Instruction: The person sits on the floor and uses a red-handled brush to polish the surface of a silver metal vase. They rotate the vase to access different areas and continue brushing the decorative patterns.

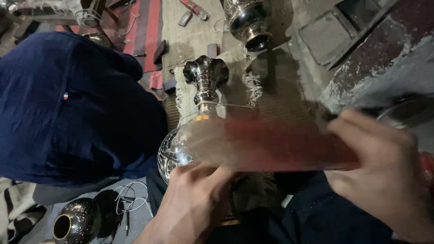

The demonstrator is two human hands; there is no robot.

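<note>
Vase [199, 113] lies tilted across my lap, long axis running away from me: fluted mouth far, round belly near, just above my left hand [194, 199]. L hand is closer; fingers curl against the belly's lower side, steadying it. Right hand [384, 176] sits off to the right, well apart from the neck, gripping one end of a red strip [289, 144], blurred, which crosses the belly. Strip axis runs left-right, roughly square to the vase. Second vase [248, 20] stands beyond the mouth.

Glossy engraved metal vase [190, 135]; blurred red strip [289, 147], perhaps cloth.
</note>
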